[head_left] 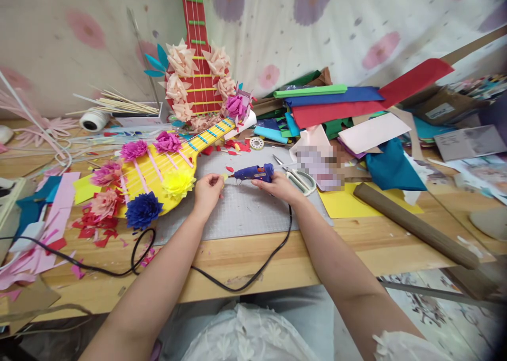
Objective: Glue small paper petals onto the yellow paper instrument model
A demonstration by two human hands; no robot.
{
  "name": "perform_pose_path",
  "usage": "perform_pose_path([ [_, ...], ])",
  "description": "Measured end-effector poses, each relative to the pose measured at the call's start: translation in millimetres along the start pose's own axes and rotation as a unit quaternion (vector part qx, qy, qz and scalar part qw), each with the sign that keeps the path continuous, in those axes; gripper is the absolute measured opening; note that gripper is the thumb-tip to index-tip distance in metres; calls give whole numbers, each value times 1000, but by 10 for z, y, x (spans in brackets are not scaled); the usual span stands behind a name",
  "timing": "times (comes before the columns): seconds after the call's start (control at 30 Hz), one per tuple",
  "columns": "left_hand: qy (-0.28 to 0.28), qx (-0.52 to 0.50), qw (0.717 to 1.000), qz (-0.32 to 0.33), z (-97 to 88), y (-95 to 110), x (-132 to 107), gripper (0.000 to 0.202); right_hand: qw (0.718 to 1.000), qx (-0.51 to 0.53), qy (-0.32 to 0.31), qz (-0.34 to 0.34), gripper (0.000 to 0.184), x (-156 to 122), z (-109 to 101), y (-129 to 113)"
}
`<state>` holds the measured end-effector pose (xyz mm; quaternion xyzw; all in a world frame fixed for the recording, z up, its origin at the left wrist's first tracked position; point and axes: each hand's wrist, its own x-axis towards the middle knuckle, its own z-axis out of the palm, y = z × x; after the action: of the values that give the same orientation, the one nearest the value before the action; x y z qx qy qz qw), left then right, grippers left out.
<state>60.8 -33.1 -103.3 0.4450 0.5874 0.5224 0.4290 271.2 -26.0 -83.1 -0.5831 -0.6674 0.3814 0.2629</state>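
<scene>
My right hand (282, 187) grips a blue hot glue gun (251, 173) whose nozzle points left. My left hand (208, 193) is closed in a pinch right by the nozzle tip; whatever its fingertips hold is too small to name. Left of that hand lies a yellow paper guitar (152, 177) with pink strips across its body. Magenta flowers (133, 150), a yellow flower (178, 182) and a dark blue flower (143, 210) sit along its edge. Both hands are above a grey cutting mat (237, 213).
A red guitar (197, 93) with peach flowers stands upright at the back. Scissors (299, 180) lie right of the glue gun. Coloured sheets (336, 107) pile up behind, and a brown roll (415, 225) lies at right. The gun's black cord (253, 282) loops along the table's front.
</scene>
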Motion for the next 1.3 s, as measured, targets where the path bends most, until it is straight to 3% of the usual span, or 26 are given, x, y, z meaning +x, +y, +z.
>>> perform_pose_path([
  [1.0, -23, 85, 996, 3, -5, 52, -52, 18, 1000, 15, 11, -4, 44, 10, 24, 5],
  [1.3, -27, 59, 998, 21, 9, 51, -69, 13, 994, 89, 63, 6, 43, 19, 27, -27],
])
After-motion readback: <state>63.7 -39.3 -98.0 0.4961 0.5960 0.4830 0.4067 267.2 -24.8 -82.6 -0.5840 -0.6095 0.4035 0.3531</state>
